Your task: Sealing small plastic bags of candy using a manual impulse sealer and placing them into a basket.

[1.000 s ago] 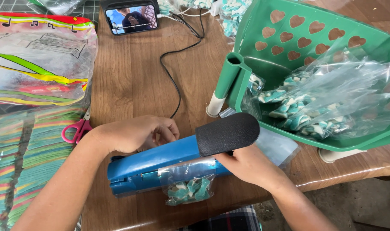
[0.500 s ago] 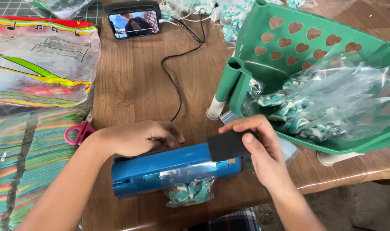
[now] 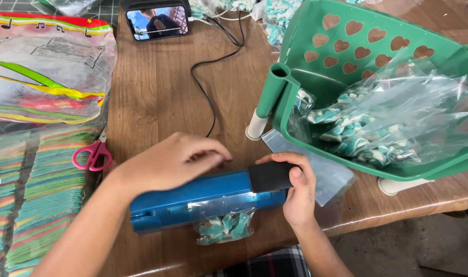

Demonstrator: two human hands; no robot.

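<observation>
The right hand (image 3: 295, 192) clenches the black handle (image 3: 271, 176) of the blue heat sealer (image 3: 193, 202), pressed down. Just left and below the grip, a small candy bag (image 3: 225, 225) lies clamped crosswise to the sealer's long axis. The left hand (image 3: 175, 161) hovers loosely curled above, holding nothing.

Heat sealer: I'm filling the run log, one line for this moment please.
right hand presses black handle | blue heat sealer shut on candy bag | left hand above sealer

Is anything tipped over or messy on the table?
Yes. The green basket is tilted, propped on its legs so the candy bags lie against its low side. Nothing has spilled. The right hand presses the blue sealer shut on a small bag.
</observation>
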